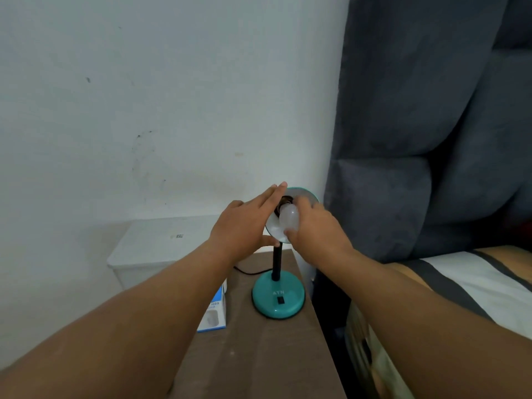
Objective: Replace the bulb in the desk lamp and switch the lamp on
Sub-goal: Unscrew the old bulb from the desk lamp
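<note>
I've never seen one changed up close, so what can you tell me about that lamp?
The lamp is teal, seemingly painted metal, with a round base bearing a dark switch, a black stem and a tilted shade with a pale inside. It stands on a brown table, unlit. The left hand steadies the shade; the right hand holds a white bulb at its socket.

i'm in a bedroom at home. to my right a bed (472, 272) with striped bedding, white, dark and orange, runs up to a tall padded grey headboard (417, 116). just beside the bed stands a narrow brown nightstand (259, 355), its top carrying a small teal lamp (277, 295) with a black cord trailing off behind it, and a bulb box (214, 315) at the left edge. behind is a plain white wall (144, 96), scuffed with a few dark marks, and a low white cabinet (155, 249) sits against it.
</note>
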